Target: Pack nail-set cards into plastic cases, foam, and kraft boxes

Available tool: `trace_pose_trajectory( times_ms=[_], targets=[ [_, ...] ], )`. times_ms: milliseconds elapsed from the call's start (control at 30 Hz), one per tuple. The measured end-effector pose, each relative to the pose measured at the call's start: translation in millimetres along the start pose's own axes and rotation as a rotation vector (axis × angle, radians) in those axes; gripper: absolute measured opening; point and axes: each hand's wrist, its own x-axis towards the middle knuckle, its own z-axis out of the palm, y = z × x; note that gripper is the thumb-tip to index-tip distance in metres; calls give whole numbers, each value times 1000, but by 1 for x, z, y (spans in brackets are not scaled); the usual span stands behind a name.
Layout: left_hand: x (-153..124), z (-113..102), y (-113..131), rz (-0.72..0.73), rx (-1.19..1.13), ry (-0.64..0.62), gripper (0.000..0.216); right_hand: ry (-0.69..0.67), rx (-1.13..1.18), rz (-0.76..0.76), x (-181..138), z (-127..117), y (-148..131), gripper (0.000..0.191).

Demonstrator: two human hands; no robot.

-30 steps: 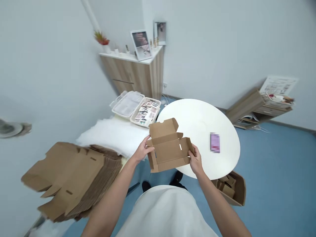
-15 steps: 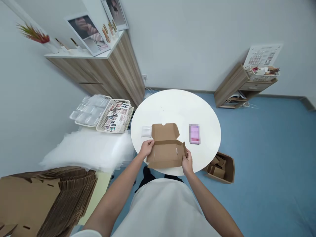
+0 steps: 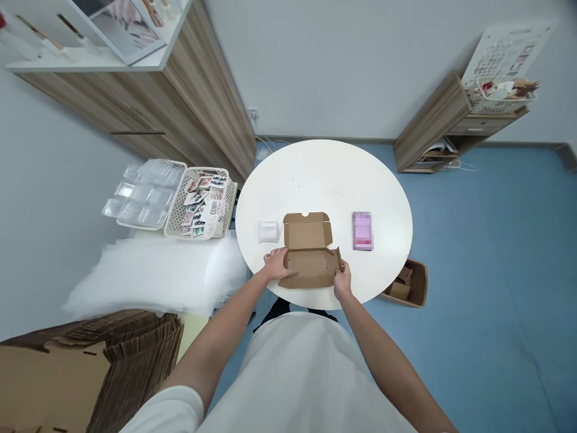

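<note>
A brown cardboard box, partly folded with its lid flap laid back, rests on the round white table near its front edge. My left hand is at the box's left side, thumb over the inside and fingers behind the side wall, gripping it. At the right end, my right hand pinches the raised side flap. A small clear plastic packet lies left of the box. To the right is a pink and purple item, blurred into blocks.
Left of the table are a basket of printed cards, a basket of clear plastic cases, a pile of white translucent sheets and stacked flat cardboard. An open carton with cardboard pieces stands on the floor at right.
My left hand has moved from the box's left back corner to around its left side. The left side wall now stands more upright. The view has tilted downward.
</note>
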Motion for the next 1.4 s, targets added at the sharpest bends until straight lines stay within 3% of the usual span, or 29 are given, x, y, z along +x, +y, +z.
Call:
trace_pose_trajectory(
  times_ms=[100, 200, 300, 500, 733, 833, 967, 1100, 1267, 1400],
  targets=[
    [-1, 4, -11, 119, 68, -108, 117, 0, -33, -13, 1, 5, 7, 43],
    [-1, 9, -19, 174, 130, -180, 130, 13, -37, -22, 4, 10, 11, 42],
    [1, 13, -24, 204, 170, -209, 133, 52, 28, 35, 6, 13, 13, 41],
    [5, 8, -27, 264, 127, -135, 131, 56, 35, 101, 2, 16, 13, 43],
    [15, 0, -27, 197, 36, -110, 125, -69, -137, 70, -2, 3, 3, 45],
    [17, -1, -26, 176, 10, -95, 117, -139, -386, -93, -7, -9, -6, 57],
    [17, 1, -26, 180, 38, -84, 113, -166, -934, -497, -9, -13, -28, 99],
    [14, 4, -26, 180, 38, -63, 112, -447, -1328, -802, 2, 10, -50, 113],
    [9, 4, -22, 102, 65, -20, 109, -536, -1392, -869, 20, 43, -54, 120],
    [-2, 11, -26, -86, -72, 92, 116, -517, -1402, -840, 20, 45, -46, 108]
  ],
)
